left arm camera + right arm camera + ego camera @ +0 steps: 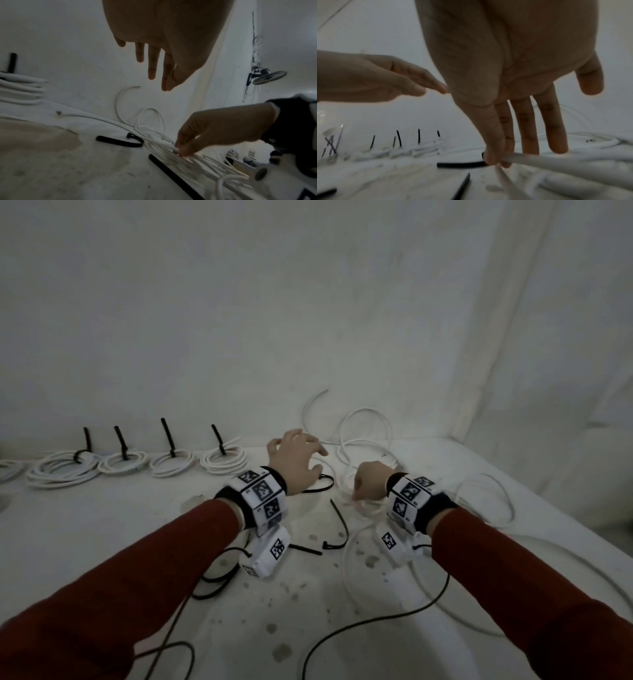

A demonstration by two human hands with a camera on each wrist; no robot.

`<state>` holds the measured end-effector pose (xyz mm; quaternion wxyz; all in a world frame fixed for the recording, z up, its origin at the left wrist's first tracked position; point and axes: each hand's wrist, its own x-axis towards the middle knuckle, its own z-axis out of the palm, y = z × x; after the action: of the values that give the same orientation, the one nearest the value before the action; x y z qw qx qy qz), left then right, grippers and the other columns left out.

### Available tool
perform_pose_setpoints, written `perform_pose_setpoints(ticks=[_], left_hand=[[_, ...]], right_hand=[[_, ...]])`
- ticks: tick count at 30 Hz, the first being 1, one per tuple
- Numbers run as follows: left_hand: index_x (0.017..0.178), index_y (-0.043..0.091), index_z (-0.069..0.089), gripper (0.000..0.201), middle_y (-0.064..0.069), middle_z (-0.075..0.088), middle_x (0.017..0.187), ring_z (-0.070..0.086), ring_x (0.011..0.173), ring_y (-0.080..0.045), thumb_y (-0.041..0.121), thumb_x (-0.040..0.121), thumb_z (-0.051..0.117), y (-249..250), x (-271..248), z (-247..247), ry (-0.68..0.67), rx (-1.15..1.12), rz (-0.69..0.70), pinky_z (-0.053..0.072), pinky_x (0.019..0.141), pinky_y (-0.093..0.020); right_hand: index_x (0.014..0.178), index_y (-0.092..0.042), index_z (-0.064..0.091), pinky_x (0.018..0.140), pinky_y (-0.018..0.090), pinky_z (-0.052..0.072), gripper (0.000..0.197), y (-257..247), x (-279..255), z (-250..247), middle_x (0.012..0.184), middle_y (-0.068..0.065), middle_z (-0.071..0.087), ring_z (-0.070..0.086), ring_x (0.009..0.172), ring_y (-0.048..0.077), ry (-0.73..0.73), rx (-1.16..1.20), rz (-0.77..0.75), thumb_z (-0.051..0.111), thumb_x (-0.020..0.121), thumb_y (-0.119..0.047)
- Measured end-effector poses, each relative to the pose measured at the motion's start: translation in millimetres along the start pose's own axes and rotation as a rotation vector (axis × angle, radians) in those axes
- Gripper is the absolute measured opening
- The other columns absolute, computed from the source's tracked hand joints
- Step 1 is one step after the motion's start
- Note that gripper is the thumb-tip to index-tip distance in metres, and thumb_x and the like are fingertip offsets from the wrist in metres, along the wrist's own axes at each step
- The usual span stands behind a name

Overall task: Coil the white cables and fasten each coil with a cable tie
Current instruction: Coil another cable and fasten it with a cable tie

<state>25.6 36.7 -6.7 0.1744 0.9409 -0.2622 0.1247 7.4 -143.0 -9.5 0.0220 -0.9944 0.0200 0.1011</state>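
Note:
My right hand pinches a loose white cable between thumb and forefinger, low over the table; the wrist view shows the same pinch by my right hand on the white cable. My left hand hovers to its left with fingers spread and holds nothing; the fingers hang straight. Loose black cable ties lie between and below the hands, one curved cable tie just left of the cable bundle. More loose white cable loops behind the hands.
Several tied white coils with upright black tie tails line the back left of the table. Another white cable sprawls at the right, near the table edge. Thin black wrist-camera wires trail across the stained front surface.

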Motion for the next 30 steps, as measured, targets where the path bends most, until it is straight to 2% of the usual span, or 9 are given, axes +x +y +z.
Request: perform_pose_setpoints(ticks=[4, 7, 11, 14, 19, 23, 26, 28, 30], left_hand=[[0.140, 0.034, 0.034, 0.044, 0.015, 0.035, 0.147, 0.007, 0.144, -0.012, 0.037, 0.097, 0.044, 20, 9, 1, -0.062, 0.117, 0.075, 0.000, 0.111, -0.050], [0.121, 0.037, 0.053, 0.027, 0.018, 0.055, 0.125, 0.024, 0.138, -0.005, 0.039, 0.099, 0.037, 26, 18, -11, 0.086, 0.094, 0.143, -0.003, 0.108, -0.050], [0.095, 0.026, 0.063, 0.023, 0.017, 0.066, 0.083, 0.060, 0.091, -0.004, 0.030, 0.099, 0.041, 32, 23, -46, 0.382, -0.114, 0.244, 0.019, 0.105, -0.041], [0.090, 0.011, 0.065, 0.019, 0.003, 0.069, 0.077, 0.068, 0.075, -0.020, 0.016, 0.092, 0.047, 30, 26, -77, 0.466, -0.407, 0.332, 0.052, 0.082, -0.038], [0.078, 0.008, 0.057, 0.027, -0.004, 0.058, 0.073, 0.062, 0.060, -0.011, -0.005, 0.094, 0.040, 2, 37, -138, 0.618, -0.915, 0.117, 0.053, 0.055, -0.030], [0.084, 0.008, 0.059, 0.026, -0.011, 0.062, 0.080, 0.060, 0.060, -0.006, 0.000, 0.096, 0.038, -42, 19, -168, 0.650, -0.609, 0.038, 0.048, 0.053, -0.020], [0.088, 0.008, 0.061, 0.024, -0.013, 0.067, 0.084, 0.061, 0.064, -0.021, 0.008, 0.098, 0.039, -67, 1, -168, 0.593, -0.337, -0.022, 0.042, 0.048, -0.010], [0.090, 0.008, 0.060, 0.024, -0.014, 0.068, 0.086, 0.061, 0.064, -0.027, 0.011, 0.099, 0.039, -84, -9, -165, 0.563, -0.295, -0.081, 0.042, 0.045, -0.008], [0.097, 0.008, 0.057, 0.019, -0.014, 0.068, 0.092, 0.061, 0.062, -0.029, 0.008, 0.098, 0.038, -98, -18, -163, 0.550, -0.297, -0.164, 0.045, 0.048, -0.017]], right_hand=[[0.076, -0.014, 0.057, 0.064, 0.022, 0.048, 0.020, 4, -21, -34, 0.079, 0.005, 0.070, 0.061, 0.068, 0.017, 0.119, 0.436, -0.122, 0.054, 0.095, -0.017], [0.078, -0.012, 0.055, 0.053, 0.022, 0.047, 0.020, 5, -46, -64, 0.066, 0.005, 0.061, 0.058, 0.053, 0.017, 0.239, 0.706, -0.260, 0.049, 0.098, -0.012], [0.093, -0.004, 0.058, 0.052, 0.025, 0.046, 0.018, 0, -75, -92, 0.063, 0.005, 0.051, 0.048, 0.049, 0.015, 0.375, 0.842, -0.399, 0.047, 0.100, -0.016], [0.090, -0.005, 0.060, 0.055, 0.030, 0.050, 0.023, -1, -85, -97, 0.062, 0.003, 0.048, 0.046, 0.051, 0.014, 0.432, 0.906, -0.426, 0.051, 0.099, -0.024], [0.077, -0.014, 0.062, 0.048, 0.024, 0.046, 0.022, 20, -85, -84, 0.060, -0.002, 0.048, 0.046, 0.044, 0.009, 0.459, 0.710, -0.396, 0.056, 0.096, -0.024], [0.068, -0.013, 0.063, 0.057, 0.028, 0.046, 0.036, 40, -86, -74, 0.052, 0.000, 0.055, 0.055, 0.047, 0.014, 0.462, 0.610, -0.297, 0.059, 0.093, -0.038], [0.050, -0.014, 0.046, 0.059, 0.028, 0.043, 0.057, 44, -88, -80, 0.045, -0.001, 0.048, 0.051, 0.045, 0.012, 0.494, 0.563, -0.206, 0.058, 0.086, -0.058], [0.053, -0.015, 0.036, 0.056, 0.028, 0.036, 0.055, 38, -91, -89, 0.050, -0.001, 0.034, 0.039, 0.045, 0.011, 0.525, 0.720, -0.294, 0.061, 0.086, -0.051], [0.059, -0.013, 0.044, 0.054, 0.026, 0.030, 0.043, 27, -96, -103, 0.051, -0.007, 0.036, 0.033, 0.048, 0.008, 0.516, 0.910, -0.429, 0.056, 0.095, -0.033]])
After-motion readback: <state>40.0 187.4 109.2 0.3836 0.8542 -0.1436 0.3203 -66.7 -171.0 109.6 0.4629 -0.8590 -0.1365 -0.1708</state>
